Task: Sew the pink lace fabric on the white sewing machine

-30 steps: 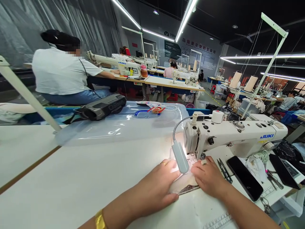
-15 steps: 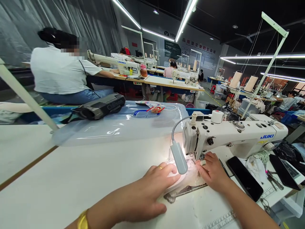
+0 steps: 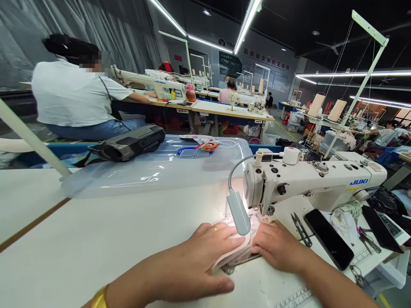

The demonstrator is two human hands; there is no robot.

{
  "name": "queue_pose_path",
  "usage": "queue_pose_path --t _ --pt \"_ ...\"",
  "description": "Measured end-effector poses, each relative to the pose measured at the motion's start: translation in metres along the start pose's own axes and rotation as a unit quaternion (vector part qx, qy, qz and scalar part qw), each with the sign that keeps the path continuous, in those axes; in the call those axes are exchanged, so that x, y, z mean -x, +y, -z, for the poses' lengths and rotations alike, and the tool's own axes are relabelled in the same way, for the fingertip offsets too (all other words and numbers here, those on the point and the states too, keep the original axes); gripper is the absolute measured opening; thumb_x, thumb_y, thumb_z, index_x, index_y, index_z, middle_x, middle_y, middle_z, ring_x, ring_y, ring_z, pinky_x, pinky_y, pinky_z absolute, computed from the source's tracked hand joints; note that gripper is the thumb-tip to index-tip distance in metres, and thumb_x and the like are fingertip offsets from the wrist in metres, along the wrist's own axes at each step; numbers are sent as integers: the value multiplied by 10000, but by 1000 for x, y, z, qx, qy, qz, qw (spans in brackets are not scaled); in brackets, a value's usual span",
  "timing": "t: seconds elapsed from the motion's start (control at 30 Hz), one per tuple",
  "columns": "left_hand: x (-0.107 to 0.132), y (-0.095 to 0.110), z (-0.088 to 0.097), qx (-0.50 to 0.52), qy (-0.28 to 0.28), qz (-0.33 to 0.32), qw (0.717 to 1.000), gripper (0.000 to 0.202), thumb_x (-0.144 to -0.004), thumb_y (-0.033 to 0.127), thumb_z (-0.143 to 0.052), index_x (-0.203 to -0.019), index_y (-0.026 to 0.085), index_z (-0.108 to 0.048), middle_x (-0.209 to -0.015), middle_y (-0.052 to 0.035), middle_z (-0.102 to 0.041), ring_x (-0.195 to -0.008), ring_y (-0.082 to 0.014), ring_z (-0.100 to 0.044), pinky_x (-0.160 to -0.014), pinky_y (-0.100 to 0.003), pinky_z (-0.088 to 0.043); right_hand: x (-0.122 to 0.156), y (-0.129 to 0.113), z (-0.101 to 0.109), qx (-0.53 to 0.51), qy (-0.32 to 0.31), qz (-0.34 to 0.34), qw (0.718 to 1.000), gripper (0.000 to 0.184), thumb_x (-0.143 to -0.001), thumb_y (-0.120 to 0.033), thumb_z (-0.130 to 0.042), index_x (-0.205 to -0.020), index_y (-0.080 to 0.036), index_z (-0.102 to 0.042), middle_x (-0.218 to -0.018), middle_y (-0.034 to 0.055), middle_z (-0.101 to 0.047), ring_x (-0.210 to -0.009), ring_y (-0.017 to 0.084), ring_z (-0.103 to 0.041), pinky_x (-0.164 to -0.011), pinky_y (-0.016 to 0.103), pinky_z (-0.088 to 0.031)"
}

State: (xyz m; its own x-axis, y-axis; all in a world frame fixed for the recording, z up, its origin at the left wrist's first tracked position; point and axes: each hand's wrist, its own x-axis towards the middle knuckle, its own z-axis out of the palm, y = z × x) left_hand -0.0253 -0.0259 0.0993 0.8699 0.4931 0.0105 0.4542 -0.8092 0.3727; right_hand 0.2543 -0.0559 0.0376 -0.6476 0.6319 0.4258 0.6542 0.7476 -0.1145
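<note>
**Q:** Head view, entry open. Where are the hands?

**Op:** I log both low at centre. Clock laid on the table, 12 pointing away from the wearer. The left hand (image 3: 199,256) lies palm down, fingers stretched flat and slack, resting on the pink fabric (image 3: 237,255). It grips nothing. A ring (image 3: 215,228) shows on one finger and a gold bangle (image 3: 98,297) at the wrist.

**Q:** And the right?

**Op:** The right hand (image 3: 276,248) lies palm down on the same fabric, at 3 o'clock from the left, with the two nearly touching. Its fingertips point to about 11 and are hidden behind the lamp head (image 3: 238,212). I cannot tell whether they pinch the cloth or only press it.

**Q:** Fabric location?

**Op:** On the white table (image 3: 96,239), under and between both hands. Its far end runs toward 12, up to the foot of the sewing machine (image 3: 308,179). The lit lamp hangs just over it.

**Q:** Surroundings?

**Op:** At 2 to 3 o'clock from the right hand I see thread snips (image 3: 301,223), then a black phone (image 3: 329,237). Both lie flat and clear of the hand. At 11, well apart, sits a clear plastic lid (image 3: 154,167) with a black bag (image 3: 128,143) on its far left part. Beyond that, at 10, a person in a white shirt (image 3: 70,98) sits at another machine, back turned.
</note>
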Motion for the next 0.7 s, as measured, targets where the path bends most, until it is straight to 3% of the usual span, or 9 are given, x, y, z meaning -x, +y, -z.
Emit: queue_pose_path --t 0.07,0.1,0.13,0.23,0.33,0.47,0.6,0.7 --pt "4 -4 1 20 -43 30 998 739 -747 346 -948 -1411 339 -624 -1292 -38 -672 -1177 -332 -597 -1013 -387 -431 2 8 8 -25 13 -36 999 141 -1085 -197 -598 -947 -223 -615 -873 16 -632 -849 207 -546 -835 336 -460" --pt "5 -5 0 18 -43 37 998 797 -718 231 -933 -1436 363 -611 -1299 -35 -665 -1170 -329 -594 -996 -378 -428 3 12 14 -37 22 -48 998 156 -1095 -200 -582 -946 -223 -622 -868 19 -617 -863 212 -540 -847 339 -470" --pt "5 -6 -1 9 -34 34 999 731 -738 155 -874 -1396 369 -637 -1283 -32 -662 -1138 -316 -597 -972 -368 -421 5 15 21 -48 24 -54 997 174 -1103 -205 -573 -940 -224 -631 -860 21 -603 -874 217 -534 -862 342 -480" --pt "0 -7 -7 -29 26 -20 999 212 -911 115 -619 -1021 276 -704 -1118 -42 -658 -989 -266 -591 -910 -366 -388 7 20 41 -89 -15 -51 995 218 -1093 -214 -619 -881 -233 -662 -818 11 -597 -874 220 -530 -880 342 -496" --pt "-8 -8 -14 -60 66 -69 994 224 -955 86 -477 -835 220 -611 -928 -42 -633 -851 -236 -564 -861 -376 -359 6 20 49 -160 -52 -48 985 243 -1082 -276 -679 -842 -244 -702 -834 5 -693 -895 218 -580 -878 336 -508" --pt "-19 -21 -28 -77 119 -110 984 227 -878 41 -534 -842 236 -644 -839 -7 -676 -797 -211 -585 -878 -394 -352 -2 20 32 -189 6 -51 981 236 -1141 -278 -568 -1034 -259 -778 -1015 13 -814 -940 207 -673 -952 356 -526" --pt "-29 -43 -42 -104 189 -136 967 293 -838 73 -599 -942 292 -762 -887 -5 -750 -862 -219 -627 -925 -407 -376 -6 23 6 -45 32 -46 997 144 -1056 -193 -672 -1107 -257 -790 -1179 33 -824 -1000 247 -657 -915 378 -523" --pt "-33 -55 -46 -110 205 -137 963 289 -798 90 -629 -929 289 -793 -963 -35 -785 -933 -246 -664 -967 -438 -393 -4 23 -2 31 29 -56 998 95 -1007 -200 -730 -1065 -258 -777 -1154 48 -816 -975 267 -629 -851 380 -506"
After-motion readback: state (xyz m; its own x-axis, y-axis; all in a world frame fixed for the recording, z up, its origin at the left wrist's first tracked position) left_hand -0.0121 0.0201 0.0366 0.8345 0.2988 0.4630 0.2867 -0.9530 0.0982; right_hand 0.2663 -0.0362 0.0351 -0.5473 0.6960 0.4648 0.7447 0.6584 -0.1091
